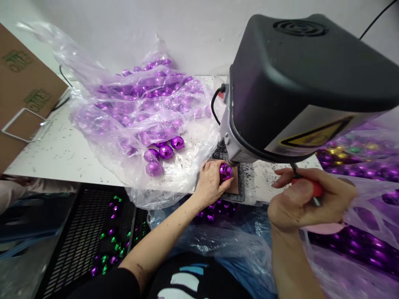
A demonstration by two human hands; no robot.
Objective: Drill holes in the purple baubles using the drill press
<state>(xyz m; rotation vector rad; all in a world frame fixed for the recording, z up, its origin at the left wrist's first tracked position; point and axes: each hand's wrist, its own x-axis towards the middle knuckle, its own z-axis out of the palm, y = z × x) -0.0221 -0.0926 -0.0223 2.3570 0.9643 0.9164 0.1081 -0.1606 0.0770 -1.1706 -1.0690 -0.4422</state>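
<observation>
A shiny purple faceted ball is held by my left hand, whose fingers and thumb wrap around it. The ball sits over a brown board on the base of a drill press, right below the chuck. My right hand is closed around a red knob on the machine's metal lever. The black motor housing of the drill press hangs above both hands and hides most of the spindle.
A clear plastic bag of purple balls lies on the white table, several spilling from its mouth. Dark shavings dot the tabletop. A cardboard box stands left. A black crate with purple and green balls sits below, and bagged purple balls lie right.
</observation>
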